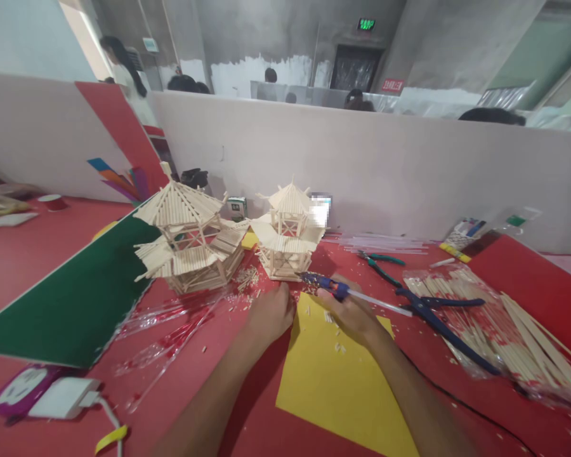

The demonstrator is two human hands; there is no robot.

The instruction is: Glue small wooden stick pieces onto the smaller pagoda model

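Observation:
My right hand (351, 311) grips a blue glue gun (330, 287) with a clear glue stick sticking out behind it; its nozzle points left toward the small wooden-stick pagoda (288, 231). My left hand (269, 314) rests curled on the red table beside the yellow sheet (333, 374), fingers closed on something I cannot make out. A larger stick pagoda (190, 238) stands to the left.
Blue scissors (438, 314) lie on a bag of wooden sticks (509, 330) at right, green pliers (380, 263) behind. A green board (71, 298) lies left, a white charger (64, 397) near the front edge. A partition wall (409, 171) closes off the back. Other people sit beyond.

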